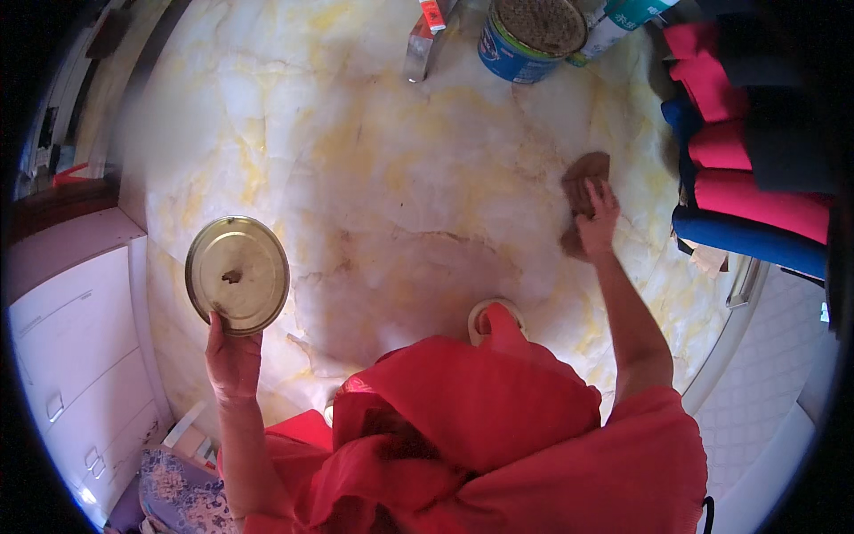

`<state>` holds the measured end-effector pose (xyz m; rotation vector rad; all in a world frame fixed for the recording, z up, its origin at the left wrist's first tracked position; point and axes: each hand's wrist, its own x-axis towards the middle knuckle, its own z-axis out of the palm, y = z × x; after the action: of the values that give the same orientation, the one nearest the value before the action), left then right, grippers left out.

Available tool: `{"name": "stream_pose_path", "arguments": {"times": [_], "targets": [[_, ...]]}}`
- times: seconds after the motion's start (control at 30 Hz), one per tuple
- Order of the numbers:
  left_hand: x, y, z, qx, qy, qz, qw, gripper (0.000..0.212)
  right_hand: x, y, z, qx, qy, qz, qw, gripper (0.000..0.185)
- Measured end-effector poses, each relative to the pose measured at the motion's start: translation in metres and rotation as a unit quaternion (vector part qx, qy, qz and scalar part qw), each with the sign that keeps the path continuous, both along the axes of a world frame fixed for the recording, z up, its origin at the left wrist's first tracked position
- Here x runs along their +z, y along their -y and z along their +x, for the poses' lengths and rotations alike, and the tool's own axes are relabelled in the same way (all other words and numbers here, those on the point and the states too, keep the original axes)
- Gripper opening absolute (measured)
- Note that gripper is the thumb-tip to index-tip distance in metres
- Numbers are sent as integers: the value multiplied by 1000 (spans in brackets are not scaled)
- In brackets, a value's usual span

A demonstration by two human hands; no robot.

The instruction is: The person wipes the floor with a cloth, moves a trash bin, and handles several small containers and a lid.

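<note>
My left hand (233, 364) grips the lower edge of a round, gold-toned metal lid (257, 274). The thumb lies on the face of the lid, and a dark brown blotch marks its middle. Over to the right, my right hand (599, 223) rests, fingers spread, on a brown cloth (587, 172) that lies on the marble-patterned floor (400, 167). Whether the fingers pinch the cloth or only press on it is hard to see. Faint brownish smears show on the floor between the hands.
A blue tub (510, 60) with a brown, dirty-looking top stands ahead, beside a green-and-white package (630, 17). Left of it is a shiny silver box (419, 53) with a small red-and-white box (433, 15). Pink and blue cushions (760, 200) line the right; white drawers (77, 320) flank the left.
</note>
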<state>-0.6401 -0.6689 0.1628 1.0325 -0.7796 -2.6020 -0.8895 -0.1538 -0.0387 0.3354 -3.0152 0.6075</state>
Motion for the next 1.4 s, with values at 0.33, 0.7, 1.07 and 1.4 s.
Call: {"name": "stream_pose_path", "arguments": {"times": [0.33, 0.7, 1.07, 1.4], "targets": [[-3, -3, -12, -1, -3, -9, 1000, 34, 5, 295, 132, 179, 77, -170, 966, 60], [-2, 12, -4, 38, 18, -23, 999, 33, 42, 150, 10, 24, 152, -456, 876, 60], [-38, -10, -37, -12, 25, -20, 999, 37, 7, 225, -3, -2, -40, -84, 996, 66], [-61, -80, -140, -67, -21, 41, 997, 41, 75, 258, -18, 25, 428, -589, 685, 39]]}}
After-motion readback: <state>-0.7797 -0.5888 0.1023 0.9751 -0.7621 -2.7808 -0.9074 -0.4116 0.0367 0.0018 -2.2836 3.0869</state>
